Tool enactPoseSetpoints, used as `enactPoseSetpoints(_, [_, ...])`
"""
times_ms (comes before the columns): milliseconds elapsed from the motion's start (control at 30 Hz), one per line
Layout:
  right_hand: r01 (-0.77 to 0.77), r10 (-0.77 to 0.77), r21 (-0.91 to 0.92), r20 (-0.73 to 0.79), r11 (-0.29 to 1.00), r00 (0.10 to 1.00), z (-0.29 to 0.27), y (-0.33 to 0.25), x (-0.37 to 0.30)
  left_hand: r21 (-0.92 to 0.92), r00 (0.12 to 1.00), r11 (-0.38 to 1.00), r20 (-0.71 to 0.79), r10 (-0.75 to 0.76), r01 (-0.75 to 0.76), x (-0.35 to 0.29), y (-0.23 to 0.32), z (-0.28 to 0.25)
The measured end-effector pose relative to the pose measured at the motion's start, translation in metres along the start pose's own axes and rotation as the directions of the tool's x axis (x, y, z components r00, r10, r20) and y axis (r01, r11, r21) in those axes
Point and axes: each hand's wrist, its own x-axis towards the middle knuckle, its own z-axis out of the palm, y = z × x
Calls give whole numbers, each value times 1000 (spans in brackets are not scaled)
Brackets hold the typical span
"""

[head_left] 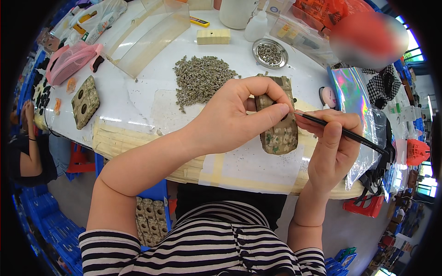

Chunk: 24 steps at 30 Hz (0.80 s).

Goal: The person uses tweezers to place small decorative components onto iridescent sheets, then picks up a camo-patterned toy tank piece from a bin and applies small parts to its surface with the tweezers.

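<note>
My right hand [332, 140] grips a slim black-handled tool [354, 134], shaped like a fine brush, slanting left toward my other hand. Its thin tip ends by the fingertips of my left hand [244, 108], whose thumb and index finger are pinched together. Whatever lies in that pinch is hidden. Under the left hand rests a camouflage-patterned casing [280, 141] with a round opening, partly covered by the fingers. Just left of it spreads a heap of small metallic parts [198, 80]. A round metal dish [270, 53] beyond the casing holds more small parts.
A second camouflage casing [85, 102] with two round holes lies at the left. Toward the back are a pale block [213, 37], a yellow cutter [199, 21], a squeeze bottle [256, 26] and curved transparent sheets [156, 37]. Several casings [151, 221] fill a blue crate below the table.
</note>
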Motion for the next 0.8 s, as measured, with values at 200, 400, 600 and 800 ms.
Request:
enactPoseSetpoints(200, [139, -140, -101, -4, 985, 990, 5, 3, -2, -26, 999, 999, -19, -46, 46, 0, 1, -1])
enactPoseSetpoints(400, [183, -179, -133, 41, 974, 983, 3, 6, -3, -41, 1000, 999, -12, -17, 17, 0, -2, -1])
enactPoseSetpoints(600, [180, -177, -121, 35, 976, 984, 4, 7, -4, -36, 1000, 999, -7, -22, 21, 0, -1, -1])
enactPoseSetpoints(800, [191, -188, -105, 45, 976, 981, 5, 9, -3, -47, 1000, 999, 0, -17, 17, 0, 0, -1])
